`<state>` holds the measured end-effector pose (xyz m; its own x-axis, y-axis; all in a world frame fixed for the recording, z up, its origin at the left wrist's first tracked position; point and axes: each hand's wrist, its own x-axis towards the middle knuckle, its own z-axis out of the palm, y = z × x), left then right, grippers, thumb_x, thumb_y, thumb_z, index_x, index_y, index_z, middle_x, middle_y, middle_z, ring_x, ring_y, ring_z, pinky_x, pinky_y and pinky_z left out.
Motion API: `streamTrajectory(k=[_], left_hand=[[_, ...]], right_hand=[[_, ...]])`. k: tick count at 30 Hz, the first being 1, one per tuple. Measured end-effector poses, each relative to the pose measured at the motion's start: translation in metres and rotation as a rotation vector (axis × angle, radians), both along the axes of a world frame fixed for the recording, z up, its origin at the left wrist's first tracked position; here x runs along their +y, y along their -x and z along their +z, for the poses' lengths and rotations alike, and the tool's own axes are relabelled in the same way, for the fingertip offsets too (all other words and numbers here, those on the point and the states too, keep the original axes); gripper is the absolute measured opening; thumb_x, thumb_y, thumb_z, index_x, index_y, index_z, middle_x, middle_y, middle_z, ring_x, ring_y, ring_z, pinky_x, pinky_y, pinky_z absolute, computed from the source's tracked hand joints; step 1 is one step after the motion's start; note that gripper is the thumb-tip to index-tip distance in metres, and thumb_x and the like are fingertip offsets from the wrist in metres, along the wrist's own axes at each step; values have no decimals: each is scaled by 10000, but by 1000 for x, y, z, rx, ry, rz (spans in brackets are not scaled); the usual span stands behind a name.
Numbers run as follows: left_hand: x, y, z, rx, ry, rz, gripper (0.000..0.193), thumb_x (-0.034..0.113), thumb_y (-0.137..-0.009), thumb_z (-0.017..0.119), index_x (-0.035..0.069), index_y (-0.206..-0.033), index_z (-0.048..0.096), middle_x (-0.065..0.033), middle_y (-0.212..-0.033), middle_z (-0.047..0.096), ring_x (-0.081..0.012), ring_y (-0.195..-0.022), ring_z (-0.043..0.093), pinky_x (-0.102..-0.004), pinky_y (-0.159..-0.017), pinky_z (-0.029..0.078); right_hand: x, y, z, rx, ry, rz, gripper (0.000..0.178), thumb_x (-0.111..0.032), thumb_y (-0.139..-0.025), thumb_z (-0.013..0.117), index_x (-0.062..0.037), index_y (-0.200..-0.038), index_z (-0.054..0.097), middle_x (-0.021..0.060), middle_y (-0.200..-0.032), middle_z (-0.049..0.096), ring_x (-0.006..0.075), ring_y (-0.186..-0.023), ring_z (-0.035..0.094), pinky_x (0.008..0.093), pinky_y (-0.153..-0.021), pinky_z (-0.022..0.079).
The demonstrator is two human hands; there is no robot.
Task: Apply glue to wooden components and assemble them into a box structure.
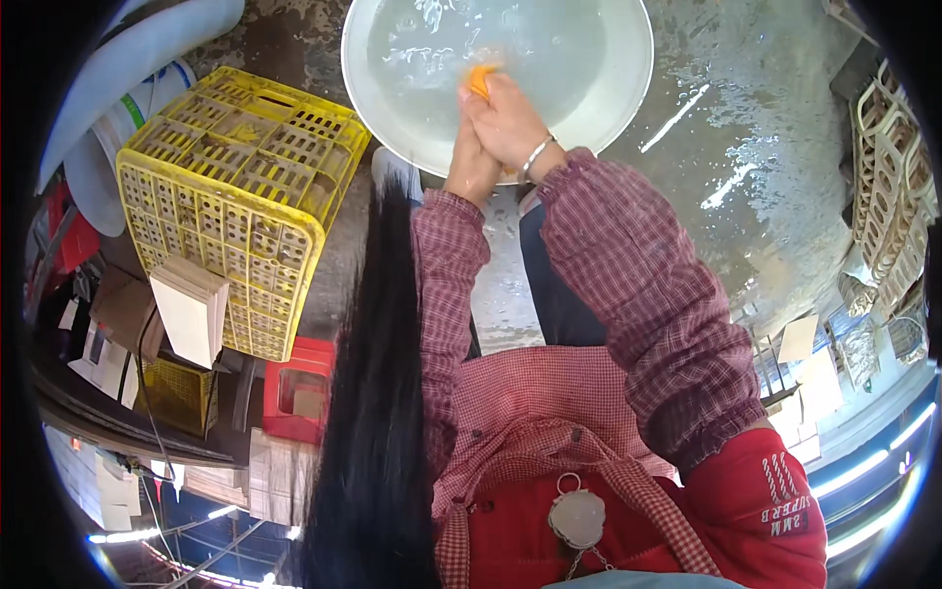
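Note:
A large round pale basin (620, 103) holds cloudy water with ripples and bright reflections. Both my hands are pressed together over its near side. Between them, at the fingertips, sticks out a small bright orange thing (480, 80), slightly blurred; I cannot tell its kind. My right hand (512, 120) lies over the top, fingers closed round the orange thing, with a bracelet at the wrist. Against it from the left and below, my left hand (471, 157) is closed too, its fingers mostly hidden. Another bit of orange shows near the basin's rim below my right wrist.
A yellow plastic crate (221, 211) stands left of the basin, with stacked pale boards (188, 309) against its near side. Beside my left arm is a red plastic stool or box (297, 388). Wet concrete floor (726, 147) stretches right, toward pale crates or baskets (888, 187). Dark hair hangs by my left arm.

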<state>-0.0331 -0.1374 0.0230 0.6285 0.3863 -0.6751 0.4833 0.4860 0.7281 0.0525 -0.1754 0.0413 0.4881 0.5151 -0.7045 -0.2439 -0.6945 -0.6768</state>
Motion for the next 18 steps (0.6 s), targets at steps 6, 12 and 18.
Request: streamTrajectory(k=[6, 12, 18], left_hand=[[6, -7, 21, 38, 37, 7, 320, 166, -909, 417, 1, -1180, 464, -78, -959, 556, -107, -846, 520, -221, -680, 437], [20, -12, 49, -78, 112, -3, 393, 194, -918, 429, -2, -1256, 386, -135, -1110, 516, -190, -973, 517, -257, -809, 428], [31, -14, 42, 65, 7, -72, 418, 247, -929, 439, 4, -1267, 398, -130, -1144, 519, -199, -1017, 514, -264, -856, 415]], right_hand=[[11, -16, -1, 199, 65, -106, 207, -160, -872, 487, 15, -950, 566, 97, -873, 583, 179, -740, 553, 280, -685, 461], [-6, -30, 12, 610, -183, -493, 217, -181, -881, 493, 11, -957, 562, 88, -865, 576, 164, -734, 549, 263, -662, 464], [-3, 1, 53, 572, -428, -877, 245, -203, -897, 474, 6, -1009, 537, 89, -885, 578, 152, -726, 551, 243, -646, 462]])
